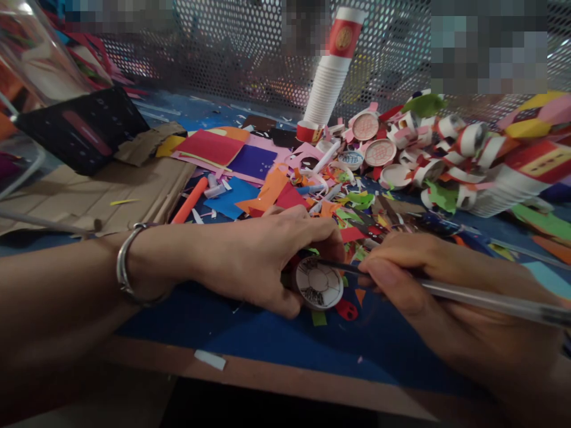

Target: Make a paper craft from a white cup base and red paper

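Note:
My left hand (254, 255), with a silver bangle (127, 267) on the wrist, is closed round a small cut paper cup (319, 285) lying on its side, its round white bottom facing me with black pen lines drawn on it. My right hand (428, 291) pinches a clear pen (482, 297) whose dark tip rests on the upper edge of the cup's bottom. Both hands lie on the blue table covering (250, 333), close to the near edge.
Coloured paper scraps (343, 208) litter the blue surface. A tall stack of paper cups (332, 71) leans against a perforated metal screen (232, 47). Cut cups (446, 148) pile at right. Cardboard (102, 190), a black case (84, 128) and an orange marker (190, 200) lie left.

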`<state>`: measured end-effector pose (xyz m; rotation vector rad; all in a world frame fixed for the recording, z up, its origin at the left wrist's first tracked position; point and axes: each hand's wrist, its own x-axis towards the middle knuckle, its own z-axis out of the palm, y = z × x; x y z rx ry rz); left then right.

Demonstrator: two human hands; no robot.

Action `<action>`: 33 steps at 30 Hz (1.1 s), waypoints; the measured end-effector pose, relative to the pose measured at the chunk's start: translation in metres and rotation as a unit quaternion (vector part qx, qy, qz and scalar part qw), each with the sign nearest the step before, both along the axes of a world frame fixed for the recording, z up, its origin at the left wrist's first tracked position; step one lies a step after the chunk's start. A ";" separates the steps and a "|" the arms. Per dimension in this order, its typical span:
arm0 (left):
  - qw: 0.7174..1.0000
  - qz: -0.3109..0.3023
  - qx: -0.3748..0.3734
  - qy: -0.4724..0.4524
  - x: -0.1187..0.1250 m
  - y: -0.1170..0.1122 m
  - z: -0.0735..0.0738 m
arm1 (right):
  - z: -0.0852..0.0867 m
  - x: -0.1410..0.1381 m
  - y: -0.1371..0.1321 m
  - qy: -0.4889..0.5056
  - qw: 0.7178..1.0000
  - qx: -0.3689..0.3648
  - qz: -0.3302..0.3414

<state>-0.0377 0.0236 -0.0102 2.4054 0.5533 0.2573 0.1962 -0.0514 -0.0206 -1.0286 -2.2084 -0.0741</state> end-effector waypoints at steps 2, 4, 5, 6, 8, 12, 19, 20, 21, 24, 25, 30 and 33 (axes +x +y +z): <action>1.000 -0.003 -0.003 -0.009 0.000 0.000 0.000 | 0.001 0.000 -0.001 -0.002 1.000 -0.002 0.007; 1.000 -0.008 -0.012 -0.018 0.000 0.000 0.000 | 0.002 0.001 -0.002 -0.006 1.000 -0.002 0.015; 1.000 -0.011 -0.017 -0.022 -0.001 0.000 0.000 | 0.002 0.002 -0.002 -0.006 1.000 -0.001 0.016; 0.999 -0.013 -0.021 -0.025 -0.001 0.000 0.000 | 0.002 0.002 -0.003 -0.005 1.000 -0.002 0.015; 0.999 -0.016 -0.026 -0.034 -0.001 0.000 -0.001 | 0.002 0.002 -0.002 -0.003 1.000 -0.001 0.016; 0.999 -0.015 -0.036 -0.031 -0.001 0.001 -0.001 | 0.001 0.000 -0.001 0.007 1.000 -0.009 0.026; 0.999 -0.016 -0.037 -0.017 -0.001 0.001 0.001 | 0.002 0.000 -0.002 0.006 1.000 0.003 0.020; 0.999 -0.014 -0.031 -0.013 0.000 0.000 0.001 | 0.002 -0.001 -0.002 -0.001 1.000 0.000 0.018; 1.000 -0.012 -0.025 -0.010 0.000 0.000 0.002 | 0.002 -0.002 -0.001 -0.010 1.000 -0.003 0.017; 1.000 -0.012 -0.025 -0.009 0.000 0.000 0.002 | 0.002 -0.003 0.000 -0.014 1.000 -0.010 0.023; 0.999 -0.012 -0.029 -0.010 0.000 0.000 0.003 | 0.002 -0.003 0.000 -0.007 1.000 -0.012 0.027; 0.999 -0.014 -0.027 -0.010 0.001 0.000 0.004 | 0.000 -0.001 -0.001 0.005 0.999 -0.012 0.045; 1.000 -0.011 -0.028 -0.007 0.002 0.000 0.004 | 0.000 -0.001 -0.003 -0.002 0.999 -0.014 0.041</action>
